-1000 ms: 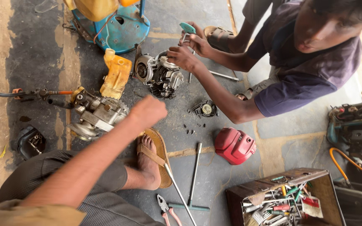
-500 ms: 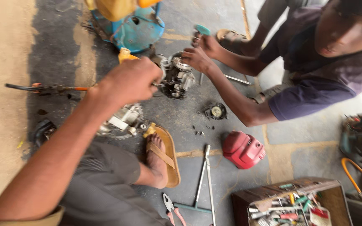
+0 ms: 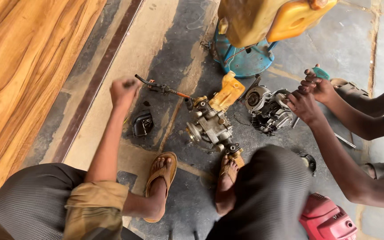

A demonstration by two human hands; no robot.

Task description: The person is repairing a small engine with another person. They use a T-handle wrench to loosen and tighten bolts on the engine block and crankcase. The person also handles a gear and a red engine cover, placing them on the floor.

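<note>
1. My left hand [image 3: 123, 91] is closed in a tight fist, raised to the left of the grey metal engine assembly [image 3: 210, 126] on the floor. It is blurred, so I cannot tell whether it grips anything.
2. My right hand is out of view.
3. The thin dark rod with an orange grip [image 3: 163, 89] runs from the assembly's upper left towards my fist and ends just beside it.
4. My bare right foot [image 3: 226, 178] touches the assembly's lower end. I judge that firm pressure there stops the piece from twisting.
5. My sandalled left foot [image 3: 161, 173] rests below and left of the assembly, apart from it.
6. A small black cover [image 3: 143, 124] lies left of the assembly, so I should keep my swing clear of it.
7. To the right of the assembly, another person's two hands [image 3: 307, 95] rest on a second silver engine [image 3: 267, 111]. I should keep the rod's end away from them.
</note>
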